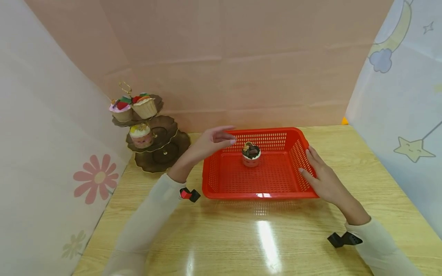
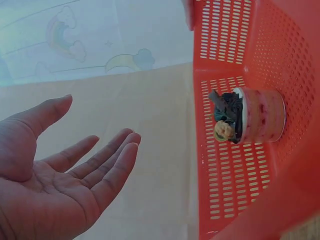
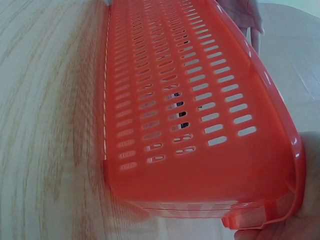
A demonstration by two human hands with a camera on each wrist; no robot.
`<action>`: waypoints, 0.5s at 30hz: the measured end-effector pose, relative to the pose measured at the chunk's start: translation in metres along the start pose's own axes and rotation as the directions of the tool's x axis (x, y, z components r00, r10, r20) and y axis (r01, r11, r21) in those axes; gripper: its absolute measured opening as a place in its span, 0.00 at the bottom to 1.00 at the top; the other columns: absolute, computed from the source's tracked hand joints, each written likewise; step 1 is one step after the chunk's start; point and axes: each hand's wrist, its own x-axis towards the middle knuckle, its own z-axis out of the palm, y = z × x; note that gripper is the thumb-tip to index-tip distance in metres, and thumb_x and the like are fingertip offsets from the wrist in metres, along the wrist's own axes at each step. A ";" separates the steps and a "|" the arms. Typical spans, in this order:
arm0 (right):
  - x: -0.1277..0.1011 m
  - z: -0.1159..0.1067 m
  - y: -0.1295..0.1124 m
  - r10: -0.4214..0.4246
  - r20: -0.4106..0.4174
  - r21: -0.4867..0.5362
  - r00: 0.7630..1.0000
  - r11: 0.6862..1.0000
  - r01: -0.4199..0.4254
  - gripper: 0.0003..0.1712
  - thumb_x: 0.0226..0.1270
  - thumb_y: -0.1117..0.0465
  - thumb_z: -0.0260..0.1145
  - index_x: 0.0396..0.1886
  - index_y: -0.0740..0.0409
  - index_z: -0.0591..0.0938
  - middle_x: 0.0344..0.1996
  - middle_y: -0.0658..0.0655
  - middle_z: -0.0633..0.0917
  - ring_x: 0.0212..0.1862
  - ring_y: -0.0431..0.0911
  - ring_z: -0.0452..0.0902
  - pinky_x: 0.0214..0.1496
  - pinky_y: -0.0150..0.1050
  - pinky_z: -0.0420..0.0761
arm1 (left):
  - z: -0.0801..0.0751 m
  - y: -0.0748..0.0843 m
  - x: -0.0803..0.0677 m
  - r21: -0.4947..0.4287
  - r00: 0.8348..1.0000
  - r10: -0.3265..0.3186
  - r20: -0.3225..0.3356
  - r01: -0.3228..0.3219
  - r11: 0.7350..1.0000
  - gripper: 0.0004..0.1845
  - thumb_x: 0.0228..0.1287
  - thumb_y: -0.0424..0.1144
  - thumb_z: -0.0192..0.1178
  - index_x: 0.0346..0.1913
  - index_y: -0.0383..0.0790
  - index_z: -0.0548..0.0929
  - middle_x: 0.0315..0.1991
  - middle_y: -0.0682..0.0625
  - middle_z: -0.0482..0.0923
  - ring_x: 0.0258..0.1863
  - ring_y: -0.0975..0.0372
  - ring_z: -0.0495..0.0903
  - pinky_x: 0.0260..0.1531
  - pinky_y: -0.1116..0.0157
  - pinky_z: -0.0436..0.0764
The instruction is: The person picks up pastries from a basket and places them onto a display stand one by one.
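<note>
One cupcake in the red basket

The cupcake (image 1: 251, 154) stands inside the red basket (image 1: 221, 180) on the wooden tabletop (image 1: 262, 237), pink and patterned sheets behind. Above the basket's far-left corner hovers the left hand (image 1: 215, 138), fingers spread, holding nothing. The right hand (image 1: 322, 178) rests flat against the basket's right wall.

In the right wrist view the right hand (image 3: 295, 220) is cut off at the lower right corner, only a sliver showing under the red basket (image 3: 200, 115) rim. The basket wall hides the cupcake there. In the left wrist view the left hand (image 2: 55, 185) runs off the lower left edge.
</note>
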 end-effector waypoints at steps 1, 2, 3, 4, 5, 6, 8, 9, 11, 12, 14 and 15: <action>0.000 0.000 0.000 0.002 -0.001 -0.001 1.000 1.000 -0.002 0.42 0.81 0.54 0.55 0.79 0.71 0.46 0.81 0.67 0.41 0.77 0.71 0.42 0.72 0.70 0.49 | 0.002 -0.001 0.004 0.005 1.000 0.010 0.006 -0.010 1.000 0.28 0.72 0.41 0.64 0.73 0.46 0.73 0.57 0.44 0.83 0.57 0.54 0.82 0.58 0.55 0.79; 0.000 0.000 0.001 0.003 -0.001 -0.002 1.000 1.000 -0.003 0.42 0.81 0.54 0.55 0.79 0.71 0.46 0.81 0.66 0.41 0.77 0.71 0.42 0.72 0.70 0.49 | 0.003 -0.003 0.008 0.005 1.000 0.017 0.012 -0.017 1.000 0.28 0.72 0.41 0.64 0.73 0.46 0.73 0.57 0.44 0.83 0.56 0.55 0.83 0.58 0.56 0.79; 0.000 0.001 0.001 0.003 -0.002 -0.005 1.000 1.000 -0.003 0.42 0.81 0.54 0.56 0.79 0.71 0.46 0.81 0.67 0.41 0.77 0.71 0.42 0.72 0.70 0.49 | 0.005 -0.005 0.012 0.004 1.000 0.022 0.013 -0.022 1.000 0.28 0.72 0.41 0.64 0.73 0.46 0.73 0.57 0.44 0.83 0.56 0.56 0.83 0.58 0.56 0.79; 0.000 0.001 0.001 0.004 -0.002 -0.008 1.000 1.000 -0.004 0.42 0.81 0.54 0.56 0.79 0.71 0.46 0.81 0.67 0.41 0.77 0.71 0.42 0.72 0.70 0.50 | 0.006 -0.007 0.016 0.003 1.000 0.028 0.011 -0.028 1.000 0.28 0.72 0.41 0.64 0.72 0.46 0.73 0.56 0.45 0.83 0.56 0.57 0.83 0.58 0.57 0.79; 0.000 0.001 0.001 0.007 -0.002 -0.009 1.000 1.000 -0.007 0.42 0.81 0.54 0.56 0.79 0.71 0.46 0.81 0.66 0.41 0.77 0.71 0.42 0.72 0.70 0.50 | 0.007 -0.010 0.019 0.003 0.999 0.034 0.007 -0.034 0.999 0.28 0.72 0.40 0.64 0.72 0.45 0.73 0.56 0.46 0.84 0.55 0.57 0.83 0.58 0.57 0.80; 0.000 0.001 0.001 0.008 -0.002 -0.011 1.000 1.000 -0.008 0.42 0.81 0.54 0.55 0.79 0.71 0.47 0.81 0.66 0.41 0.77 0.71 0.42 0.72 0.70 0.50 | 0.008 -0.012 0.023 0.003 0.999 0.037 0.002 -0.037 0.999 0.28 0.72 0.40 0.64 0.72 0.45 0.73 0.55 0.46 0.84 0.55 0.57 0.83 0.58 0.57 0.80; 0.000 0.002 0.000 0.011 -0.003 -0.011 1.000 1.000 -0.011 0.42 0.81 0.53 0.55 0.79 0.71 0.47 0.81 0.66 0.41 0.77 0.72 0.43 0.71 0.71 0.51 | 0.011 -0.015 0.030 -0.004 0.999 0.042 -0.009 -0.042 0.999 0.28 0.71 0.40 0.65 0.72 0.45 0.74 0.54 0.47 0.84 0.55 0.57 0.83 0.58 0.57 0.79; -0.001 0.002 0.000 0.013 -0.003 -0.010 1.000 1.000 -0.013 0.42 0.81 0.53 0.55 0.79 0.71 0.47 0.81 0.66 0.41 0.77 0.72 0.43 0.71 0.71 0.51 | 0.013 -0.016 0.033 -0.005 0.999 0.042 -0.017 -0.042 0.999 0.28 0.70 0.40 0.66 0.71 0.45 0.74 0.53 0.47 0.84 0.55 0.57 0.83 0.58 0.57 0.79; -0.001 0.001 -0.001 0.014 -0.003 -0.006 1.000 1.000 -0.014 0.42 0.81 0.53 0.55 0.79 0.72 0.47 0.81 0.66 0.41 0.77 0.72 0.43 0.71 0.71 0.51 | 0.016 -0.018 0.039 0.005 0.999 0.040 -0.029 -0.040 0.999 0.28 0.69 0.40 0.67 0.71 0.45 0.75 0.52 0.46 0.84 0.53 0.58 0.83 0.58 0.57 0.80; -0.001 0.001 -0.002 0.014 -0.004 -0.004 1.000 1.000 -0.014 0.42 0.81 0.53 0.55 0.79 0.72 0.47 0.81 0.66 0.41 0.77 0.71 0.42 0.71 0.71 0.50 | 0.017 -0.018 0.042 0.005 0.999 0.037 -0.033 -0.037 0.999 0.28 0.69 0.40 0.67 0.70 0.45 0.75 0.52 0.46 0.85 0.52 0.58 0.83 0.57 0.57 0.80; -0.001 0.001 -0.003 0.012 -0.007 0.000 1.000 1.000 -0.012 0.42 0.81 0.53 0.55 0.79 0.72 0.47 0.81 0.66 0.41 0.77 0.71 0.42 0.72 0.71 0.50 | 0.019 -0.019 0.048 0.002 0.999 0.034 -0.039 -0.034 0.999 0.28 0.69 0.40 0.67 0.70 0.44 0.75 0.51 0.45 0.85 0.51 0.57 0.84 0.56 0.58 0.80; -0.001 0.001 -0.004 0.011 -0.009 0.002 1.000 1.000 -0.011 0.42 0.81 0.53 0.55 0.79 0.72 0.47 0.81 0.66 0.42 0.77 0.71 0.42 0.72 0.70 0.50 | 0.020 -0.019 0.051 0.006 0.999 0.033 -0.043 -0.033 0.999 0.28 0.68 0.40 0.68 0.70 0.43 0.75 0.51 0.45 0.85 0.51 0.57 0.84 0.56 0.58 0.81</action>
